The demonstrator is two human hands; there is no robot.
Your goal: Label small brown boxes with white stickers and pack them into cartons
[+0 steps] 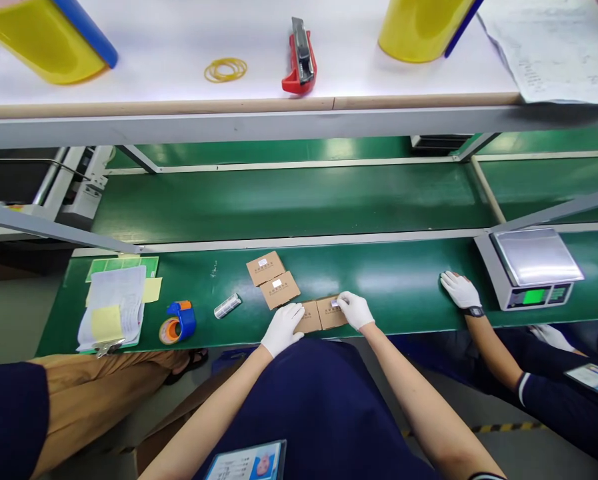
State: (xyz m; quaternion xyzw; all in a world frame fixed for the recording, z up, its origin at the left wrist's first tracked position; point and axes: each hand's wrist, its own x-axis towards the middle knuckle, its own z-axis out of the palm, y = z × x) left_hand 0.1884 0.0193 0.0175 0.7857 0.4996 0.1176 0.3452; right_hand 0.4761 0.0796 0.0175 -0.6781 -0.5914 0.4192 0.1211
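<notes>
Both of my hands wear white gloves. Near the front edge of the green bench, my left hand (283,329) is closed at the left side of a small brown cardboard box (309,317). A second cardboard box (330,315) sits against it on the right. At that box's upper right, the fingers of my right hand (355,311) are pinched over a small white label (335,303); whether the label is fully stuck down I cannot tell. Just behind lie two more cardboard boxes, one box (265,268) farther back and the other box (279,290) touching it, each with a white label.
Left of the boxes are a roll of labels (227,306), a blue tape dispenser (181,323) and a clipboard with papers (113,307). A scale (533,267) and a co-worker's gloved hand (459,291) are right. A red cutter (300,60) and rubber bands (225,69) lie on the shelf.
</notes>
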